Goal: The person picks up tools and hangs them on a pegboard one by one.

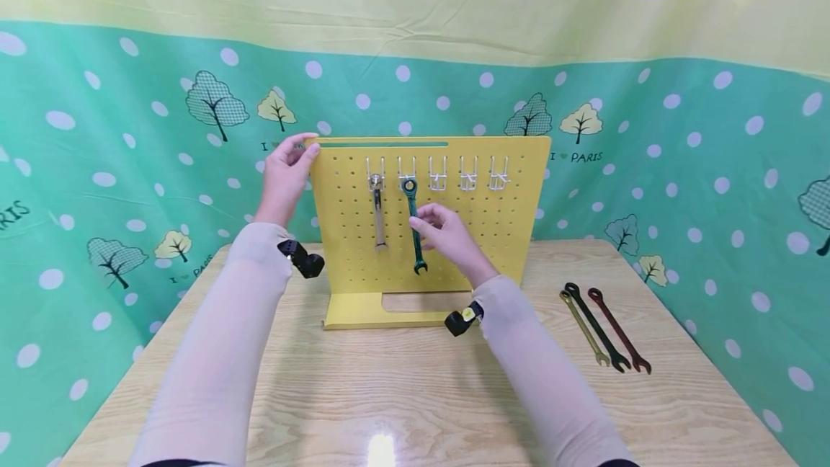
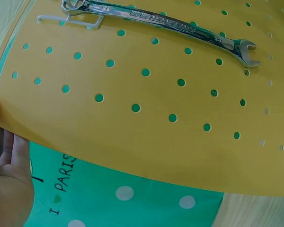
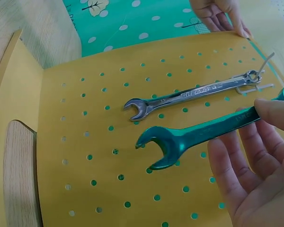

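Note:
A yellow pegboard [image 1: 355, 267] stands upright on its base. My left hand [image 1: 284, 182] grips its upper left corner, thumb on the front and fingers behind the edge. In my right hand [image 1: 449, 238] is a shiny green combination wrench [image 3: 206, 135], pinched between thumb and fingers along its shaft. Its open end points down and its ring end overlaps the second hook from the left in the head view; I cannot tell whether the ring is on that hook. Left of it, a silver combination wrench [image 2: 165, 20] hangs by its ring end from the first hook.
Further right on the board are more white wire hooks [image 1: 468, 182]. On the table's [image 1: 324, 395] right side lie a gold wrench [image 1: 585, 328], a dark green wrench [image 1: 596, 326] and a dark red wrench [image 1: 619, 330]. A patterned curtain [image 1: 402, 103] surrounds the table at the back and sides.

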The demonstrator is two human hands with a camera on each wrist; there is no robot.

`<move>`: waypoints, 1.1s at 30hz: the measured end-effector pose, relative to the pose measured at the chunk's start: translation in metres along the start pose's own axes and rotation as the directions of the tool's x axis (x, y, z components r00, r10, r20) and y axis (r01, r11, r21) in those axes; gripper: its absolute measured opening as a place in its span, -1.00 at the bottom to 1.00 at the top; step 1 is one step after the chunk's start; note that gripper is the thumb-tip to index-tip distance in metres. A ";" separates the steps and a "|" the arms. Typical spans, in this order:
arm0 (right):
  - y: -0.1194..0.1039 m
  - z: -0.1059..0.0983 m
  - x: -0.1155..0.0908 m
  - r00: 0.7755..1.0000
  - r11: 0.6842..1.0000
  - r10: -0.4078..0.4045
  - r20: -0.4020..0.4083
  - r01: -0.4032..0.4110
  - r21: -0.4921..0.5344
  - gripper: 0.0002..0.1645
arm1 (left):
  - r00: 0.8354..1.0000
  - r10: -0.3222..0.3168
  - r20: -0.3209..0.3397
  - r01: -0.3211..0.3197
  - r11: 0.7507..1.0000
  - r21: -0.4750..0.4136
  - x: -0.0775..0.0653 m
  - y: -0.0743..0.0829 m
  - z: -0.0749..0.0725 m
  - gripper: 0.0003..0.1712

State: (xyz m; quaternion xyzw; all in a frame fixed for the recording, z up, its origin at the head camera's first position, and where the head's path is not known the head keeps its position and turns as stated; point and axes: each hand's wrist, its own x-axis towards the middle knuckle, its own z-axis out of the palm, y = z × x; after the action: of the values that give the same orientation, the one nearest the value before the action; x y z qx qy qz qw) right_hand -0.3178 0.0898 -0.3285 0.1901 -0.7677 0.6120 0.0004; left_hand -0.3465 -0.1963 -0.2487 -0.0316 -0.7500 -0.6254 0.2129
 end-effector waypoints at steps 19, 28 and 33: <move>0.001 0.002 0.009 0.996 0.994 0.087 0.014 -0.088 0.068 -0.64 | 1.000 0.011 -0.001 -0.011 1.000 0.002 0.001 -0.002 0.000 -0.55; 0.007 0.001 0.009 0.996 0.992 0.085 0.018 -0.086 0.097 -0.66 | 1.000 0.004 -0.005 -0.004 1.000 0.004 0.002 -0.002 0.001 -0.57; 0.013 -0.004 0.004 0.995 0.989 0.096 0.040 -0.100 0.106 -0.65 | 1.000 0.007 -0.004 -0.007 1.000 -0.001 0.002 -0.002 0.001 -0.56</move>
State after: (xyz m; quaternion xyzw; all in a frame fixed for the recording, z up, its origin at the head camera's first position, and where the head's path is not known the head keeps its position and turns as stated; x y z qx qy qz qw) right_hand -0.3260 0.0948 -0.3385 0.1624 -0.7416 0.6487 -0.0532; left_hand -0.3495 -0.1960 -0.2504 -0.0330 -0.7491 -0.6252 0.2166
